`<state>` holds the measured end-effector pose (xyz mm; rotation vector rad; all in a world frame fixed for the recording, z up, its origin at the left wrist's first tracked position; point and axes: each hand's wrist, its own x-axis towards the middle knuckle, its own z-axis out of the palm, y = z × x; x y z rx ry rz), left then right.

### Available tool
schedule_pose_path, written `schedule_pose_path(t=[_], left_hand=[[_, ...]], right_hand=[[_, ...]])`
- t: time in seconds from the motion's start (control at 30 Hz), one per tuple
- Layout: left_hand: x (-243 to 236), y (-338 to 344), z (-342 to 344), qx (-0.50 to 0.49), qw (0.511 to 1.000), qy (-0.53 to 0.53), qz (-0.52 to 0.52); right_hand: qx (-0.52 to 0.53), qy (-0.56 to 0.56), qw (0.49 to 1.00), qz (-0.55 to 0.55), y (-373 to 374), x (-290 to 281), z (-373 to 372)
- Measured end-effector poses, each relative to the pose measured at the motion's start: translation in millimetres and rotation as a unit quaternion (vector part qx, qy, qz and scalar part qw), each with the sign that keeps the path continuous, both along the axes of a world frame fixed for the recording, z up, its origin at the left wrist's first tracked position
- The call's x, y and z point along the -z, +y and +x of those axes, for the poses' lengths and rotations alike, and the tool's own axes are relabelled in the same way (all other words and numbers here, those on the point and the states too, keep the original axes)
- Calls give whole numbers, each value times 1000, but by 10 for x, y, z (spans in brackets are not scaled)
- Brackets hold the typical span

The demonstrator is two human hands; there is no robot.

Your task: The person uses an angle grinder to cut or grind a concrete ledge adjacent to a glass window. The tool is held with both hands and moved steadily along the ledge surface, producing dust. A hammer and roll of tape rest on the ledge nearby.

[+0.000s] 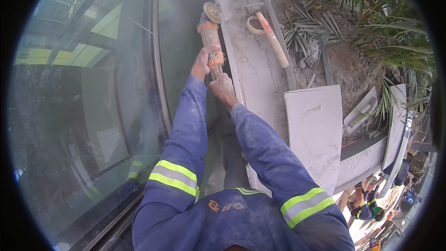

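Observation:
An orange angle grinder [210,36] points away from me, its round pale disc [212,13] close to the inner edge of a grey, dusty ledge [253,77]. My left hand [202,63] is wrapped round the grinder's body. Behind it, nearer to me, my right hand [223,87] grips the rear handle. Whether the disc touches the ledge I cannot tell through the dust. Farther right on the ledge lies a hammer [273,37] with a wooden handle, its head beside a roll of tape [255,25].
A glass wall [93,88] with a dark frame [160,65] stands close on my left. To the right, a pale flat slab [316,130] leans across the ledge. Past it are soil, palm leaves [395,32] and a trowel-like float [361,110]. Several people [367,209] work at the lower right.

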<state>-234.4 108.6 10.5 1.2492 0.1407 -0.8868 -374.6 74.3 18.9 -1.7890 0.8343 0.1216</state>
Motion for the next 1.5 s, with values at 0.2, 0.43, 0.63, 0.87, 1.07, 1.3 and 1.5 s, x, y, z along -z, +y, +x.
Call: schedule_pose_path(t=[0.2, 0.43, 0.63, 0.87, 1.07, 1.3, 1.5], left_hand=[[3, 64, -58, 7, 1000, 18, 4], [-19, 112, -128, 16, 1000, 20, 3], [-43, 82, -145, 5, 1000, 15, 5], [-44, 32, -86, 6, 1000, 10, -5], [-15, 38, -84, -3, 1000, 2, -4], [-28, 100, -121, 7, 999, 27, 15], [-49, 123, -183, 8, 1000, 29, 10]], right_hand=[[5, 19, 1000, 5, 54, 25, -63], [-5, 44, 999, 15, 65, 25, -118], [-2, 8, 1000, 0, 48, 20, -138], [3, 10, 1000, 15, 17, 33, -56], [-6, 17, 1000, 13, 19, 32, -66], [-15, 32, 999, 12, 48, -17, -136], [-14, 49, 999, 19, 75, -7, -177]])
